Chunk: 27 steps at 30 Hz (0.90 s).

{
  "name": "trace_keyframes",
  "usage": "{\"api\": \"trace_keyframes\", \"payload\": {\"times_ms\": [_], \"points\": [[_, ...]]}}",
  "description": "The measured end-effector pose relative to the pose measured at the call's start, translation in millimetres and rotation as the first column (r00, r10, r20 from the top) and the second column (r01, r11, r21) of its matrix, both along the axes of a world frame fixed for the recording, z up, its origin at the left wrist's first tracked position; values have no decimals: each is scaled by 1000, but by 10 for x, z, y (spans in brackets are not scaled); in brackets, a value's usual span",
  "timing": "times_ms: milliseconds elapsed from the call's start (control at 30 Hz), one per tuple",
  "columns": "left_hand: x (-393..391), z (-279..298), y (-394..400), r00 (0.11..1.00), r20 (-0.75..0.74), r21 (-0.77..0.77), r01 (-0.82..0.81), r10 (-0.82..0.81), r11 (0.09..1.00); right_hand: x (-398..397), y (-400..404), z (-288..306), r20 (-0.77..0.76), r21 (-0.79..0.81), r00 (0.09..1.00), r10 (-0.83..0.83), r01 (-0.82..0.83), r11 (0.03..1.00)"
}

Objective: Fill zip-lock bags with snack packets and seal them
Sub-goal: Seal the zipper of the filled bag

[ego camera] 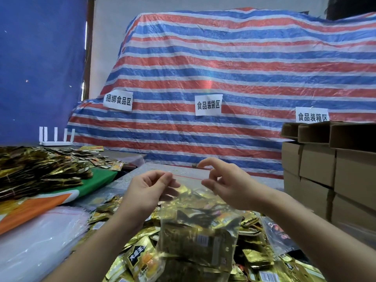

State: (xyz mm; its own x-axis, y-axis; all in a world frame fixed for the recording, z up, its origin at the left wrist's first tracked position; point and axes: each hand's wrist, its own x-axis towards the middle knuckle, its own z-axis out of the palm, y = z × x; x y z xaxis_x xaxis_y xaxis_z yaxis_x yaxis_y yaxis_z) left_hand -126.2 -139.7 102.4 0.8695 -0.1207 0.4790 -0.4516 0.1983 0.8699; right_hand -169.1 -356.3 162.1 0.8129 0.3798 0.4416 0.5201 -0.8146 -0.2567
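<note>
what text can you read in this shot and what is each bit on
"捆绑食品区": left paper sign on the striped tarp
"食品装袋区": middle paper sign
"食品装箱区": right paper sign
"大唐王", last character unsure: gold snack packet
Other packet print and barcodes: too small to read

Two bare forearms reach into view from the bottom edge — no sleeves, cuffs or gloves cover them as far as the frame shows. The left hand (151, 190) and the right hand (225, 186) are likewise uncovered, with no rings, watch or bracelet on fingers or wrists. The fingernails look short and unpainted — finer detail is too blurred to tell.
</note>
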Motion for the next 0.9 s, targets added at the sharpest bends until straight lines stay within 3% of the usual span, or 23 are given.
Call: {"api": "trace_keyframes", "payload": {"times_ms": [133, 300, 433, 700, 800, 900], "points": [[-194, 161, -148, 965, 242, 63, -116, 97, 991, -136, 85, 135, 119, -55, 991, -59, 66, 996], [-351, 401, -303, 873, 462, 106, -227, 154, 968, -252, 333, 169, 226, 6, 974, 4, -6, 1000], [-367, 483, -261, 846, 505, 129, -271, 172, 954, -285, 296, 224, 293, 59, 956, 20, -39, 997], [-390, 413, -226, 911, 400, 79, -147, 104, 986, -313, 271, 298, 135, 164, 988, 69, -91, 982], [-393, 374, -242, 896, 429, 56, -150, 112, 987, -374, 240, 353, 43, 177, 997, 68, -75, 981], [-409, 396, -281, 870, 472, 60, -192, 142, 980, -419, 256, 421, 76, 150, 996, 48, -59, 987]]}}
